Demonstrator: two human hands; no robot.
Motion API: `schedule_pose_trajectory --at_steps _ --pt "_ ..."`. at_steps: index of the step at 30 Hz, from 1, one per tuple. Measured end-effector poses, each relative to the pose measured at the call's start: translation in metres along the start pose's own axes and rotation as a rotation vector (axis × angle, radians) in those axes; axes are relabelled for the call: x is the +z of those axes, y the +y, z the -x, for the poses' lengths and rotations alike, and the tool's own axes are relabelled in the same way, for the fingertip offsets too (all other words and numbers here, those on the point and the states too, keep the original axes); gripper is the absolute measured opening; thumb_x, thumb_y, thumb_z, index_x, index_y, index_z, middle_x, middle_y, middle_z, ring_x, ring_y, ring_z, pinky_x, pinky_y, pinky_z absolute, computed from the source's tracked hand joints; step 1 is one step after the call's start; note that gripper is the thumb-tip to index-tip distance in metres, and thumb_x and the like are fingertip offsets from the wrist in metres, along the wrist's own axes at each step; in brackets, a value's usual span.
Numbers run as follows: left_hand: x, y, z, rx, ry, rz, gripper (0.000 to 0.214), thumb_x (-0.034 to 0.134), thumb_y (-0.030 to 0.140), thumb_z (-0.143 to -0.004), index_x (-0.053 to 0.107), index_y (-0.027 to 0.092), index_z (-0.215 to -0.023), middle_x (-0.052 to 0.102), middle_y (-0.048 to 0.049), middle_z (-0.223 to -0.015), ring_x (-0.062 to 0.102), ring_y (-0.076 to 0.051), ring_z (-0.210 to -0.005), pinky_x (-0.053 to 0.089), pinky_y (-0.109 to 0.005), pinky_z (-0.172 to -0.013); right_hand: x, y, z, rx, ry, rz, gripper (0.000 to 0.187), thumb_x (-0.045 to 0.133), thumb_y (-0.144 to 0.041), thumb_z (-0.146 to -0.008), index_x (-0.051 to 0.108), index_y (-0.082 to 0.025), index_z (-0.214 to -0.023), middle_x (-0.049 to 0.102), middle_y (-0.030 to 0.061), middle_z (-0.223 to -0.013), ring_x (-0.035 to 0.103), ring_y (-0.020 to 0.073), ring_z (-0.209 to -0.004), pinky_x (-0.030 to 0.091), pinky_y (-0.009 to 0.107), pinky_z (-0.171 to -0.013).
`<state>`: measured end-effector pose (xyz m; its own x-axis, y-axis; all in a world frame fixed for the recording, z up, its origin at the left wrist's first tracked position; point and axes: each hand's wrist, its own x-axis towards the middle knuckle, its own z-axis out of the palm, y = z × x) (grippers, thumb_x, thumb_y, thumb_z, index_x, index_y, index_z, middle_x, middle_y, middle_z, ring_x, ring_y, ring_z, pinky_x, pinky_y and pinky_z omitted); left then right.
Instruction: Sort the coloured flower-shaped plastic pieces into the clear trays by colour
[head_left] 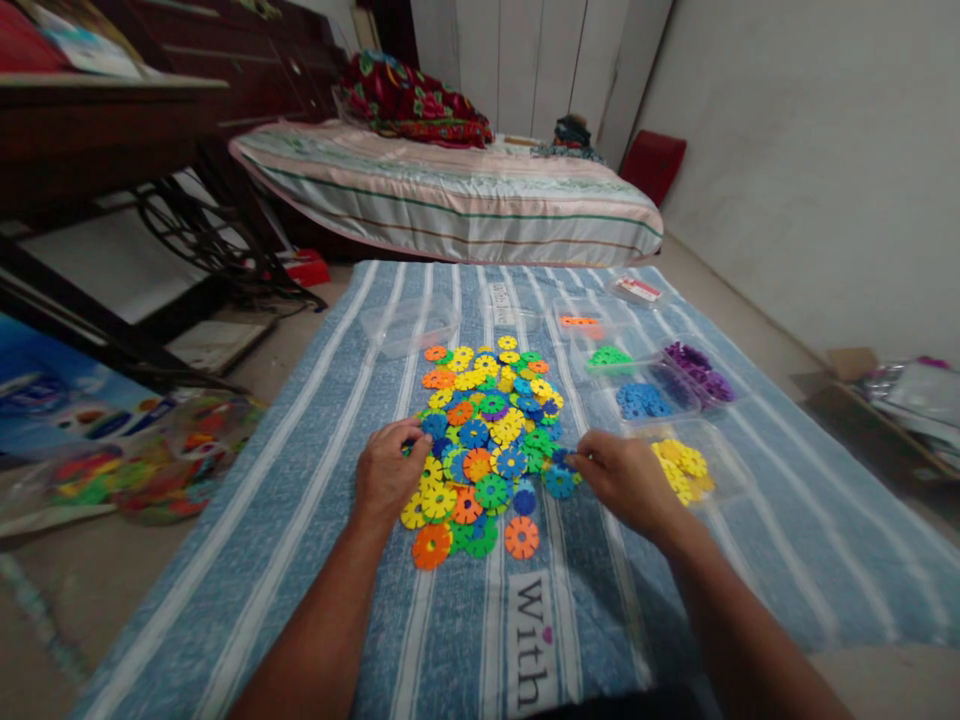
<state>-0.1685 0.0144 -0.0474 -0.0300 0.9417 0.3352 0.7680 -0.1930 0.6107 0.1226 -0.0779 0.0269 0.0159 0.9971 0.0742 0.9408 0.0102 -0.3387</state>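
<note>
A heap of flat plastic snowflake discs [487, 430] in orange, yellow, blue, green and purple lies on a blue and white striped cloth [315, 520]. My left hand [386, 475] rests on the heap's left edge, fingers curled over discs there. My right hand [626, 480] is at the heap's right edge, its fingertips pinched on a small dark blue disc [568, 460]. Clear plastic tubs to the right hold sorted discs: orange [581, 322], green [609, 357], blue [641, 400], purple [697, 368] and yellow [682, 468].
An empty clear tub [409, 325] sits at the heap's far left. A bed with a striped cover [450, 190] stands beyond the cloth. A dark sewing-machine table [112, 150] and bags of toys [142, 460] are on the left, clutter [900, 400] along the right wall.
</note>
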Motion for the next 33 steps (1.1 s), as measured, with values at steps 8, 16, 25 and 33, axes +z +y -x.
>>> schedule_pose_trajectory --at_steps 8,16,25,33 --pt "-0.002 0.002 0.000 0.002 -0.003 -0.009 0.019 0.052 0.037 -0.077 0.063 0.023 -0.069 0.074 -0.0061 -0.103 0.065 -0.023 -0.102 0.048 -0.038 -0.098 -0.005 0.028 -0.009 0.135 0.448 0.146 0.031 0.047 -0.040 -0.094 0.068 -0.018 -0.100 0.068 0.0054 -0.065 0.062 0.0195 -0.060 0.032 0.026 -0.057" --pt "0.001 0.001 0.000 -0.002 0.003 -0.012 0.019 0.052 0.036 -0.077 0.063 0.022 -0.069 0.074 -0.0069 -0.104 0.065 -0.023 -0.102 0.048 -0.038 -0.098 0.027 -0.009 0.023 -0.034 -0.053 0.217 0.014 0.054 -0.029 -0.092 0.065 -0.022 -0.086 0.071 0.0031 -0.078 0.063 0.0171 -0.073 0.032 0.026 -0.061" --pt "-0.001 0.001 0.001 -0.002 -0.020 -0.018 0.019 0.053 0.035 -0.078 0.065 0.022 -0.071 0.073 -0.0060 -0.107 0.065 -0.023 -0.104 0.047 -0.037 -0.098 0.048 -0.006 0.033 -0.122 0.050 0.078 0.046 0.067 -0.042 -0.084 0.057 -0.016 -0.121 0.064 0.0127 -0.110 0.057 0.0282 -0.104 0.045 0.038 -0.087" --pt "0.002 -0.003 0.001 0.014 -0.001 -0.019 0.017 0.054 0.034 -0.078 0.065 0.022 -0.071 0.074 -0.0052 -0.105 0.065 -0.023 -0.103 0.048 -0.037 -0.097 0.073 -0.015 0.041 -0.195 0.029 -0.090 0.068 0.074 -0.032 -0.075 0.047 -0.016 -0.135 0.051 0.0177 -0.135 0.049 0.0327 -0.125 0.045 0.047 -0.103"
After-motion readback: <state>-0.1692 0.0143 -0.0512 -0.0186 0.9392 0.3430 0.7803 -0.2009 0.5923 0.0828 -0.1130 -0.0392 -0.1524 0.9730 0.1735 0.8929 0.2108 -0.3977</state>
